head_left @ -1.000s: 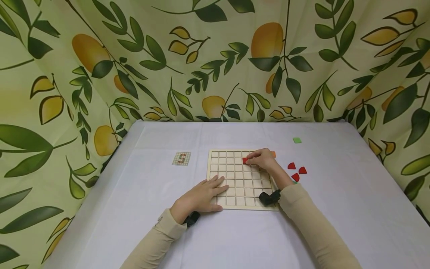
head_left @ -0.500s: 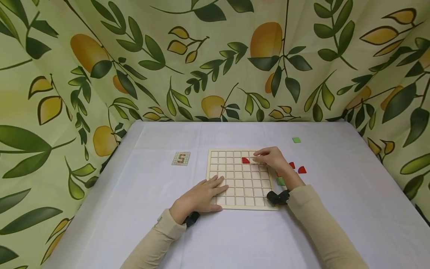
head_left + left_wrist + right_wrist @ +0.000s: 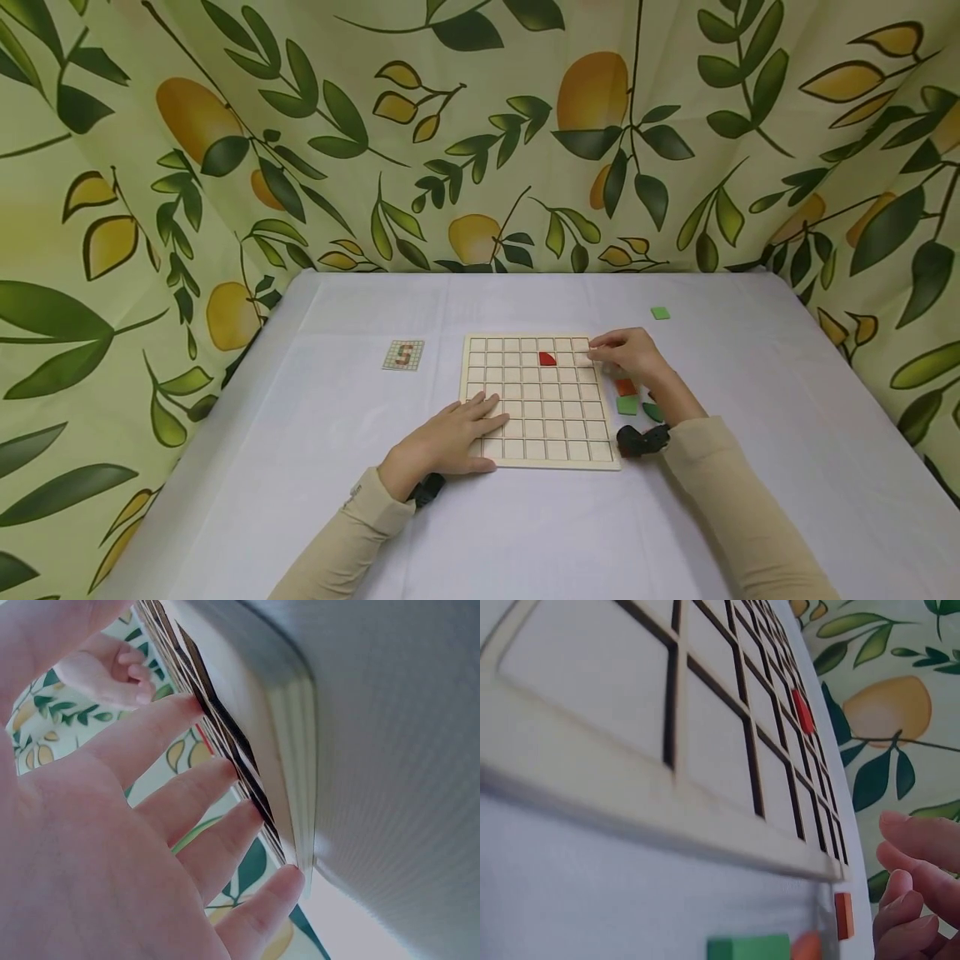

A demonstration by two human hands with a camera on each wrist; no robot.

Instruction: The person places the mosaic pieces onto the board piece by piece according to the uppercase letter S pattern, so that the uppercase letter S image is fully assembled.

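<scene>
A wooden grid board [image 3: 531,408] lies on the white table. One red quarter-round tile [image 3: 547,359] sits in a cell near its far side, also seen as a thin red tile [image 3: 802,711] in the right wrist view. My left hand [image 3: 450,437] rests with spread fingers on the board's near left part; the left wrist view shows its fingertips [image 3: 251,817] at the board's edge. My right hand [image 3: 630,354] hovers by the board's far right corner, fingers loosely bent and nothing visible between them. It hides part of the tiles to the right.
Right of the board lie an orange tile [image 3: 626,387], a green square tile [image 3: 627,406] and a dark green tile [image 3: 653,412]. Another green tile [image 3: 660,313] lies farther back. A small card [image 3: 403,355] with an S-shaped pattern lies left. A patterned curtain [image 3: 480,167] surrounds the table.
My right hand has let go of the red quarter-round tile in its cell and moved right, off toward the board's right edge. My left hand has stayed in place.
</scene>
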